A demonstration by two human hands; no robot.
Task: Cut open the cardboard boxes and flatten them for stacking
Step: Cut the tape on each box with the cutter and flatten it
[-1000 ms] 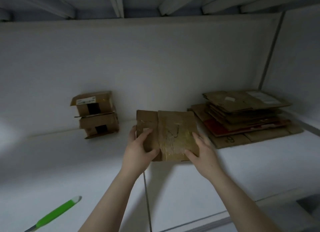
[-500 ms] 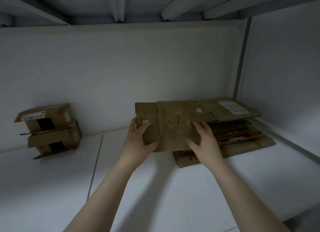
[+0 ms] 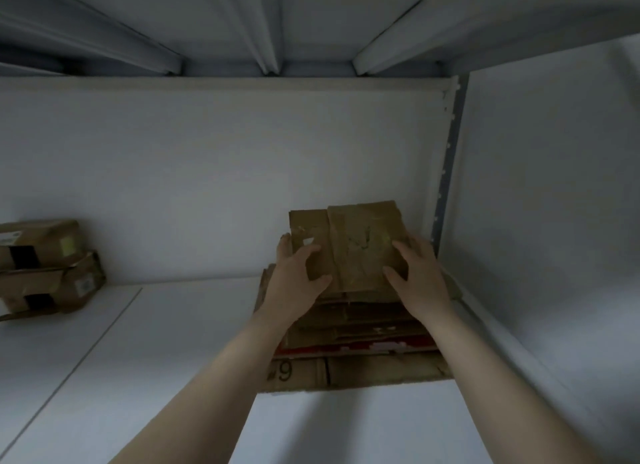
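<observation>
You hold the flattened box (image 3: 349,245) at 1 o'clock, over the stack of flattened cardboard (image 3: 363,363). Your left hand (image 3: 294,283) grips its left edge and your right hand (image 3: 420,283) its right edge. Two taped boxes (image 3: 41,266) sit stacked at 9 o'clock.

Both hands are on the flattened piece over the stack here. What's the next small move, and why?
Probably lower the flat piece onto the stack and let go. The left hand and right hand grip its side edges, and it is tilted right above the stack, so it only needs laying down. Two unflattened boxes wait at the left.
</observation>
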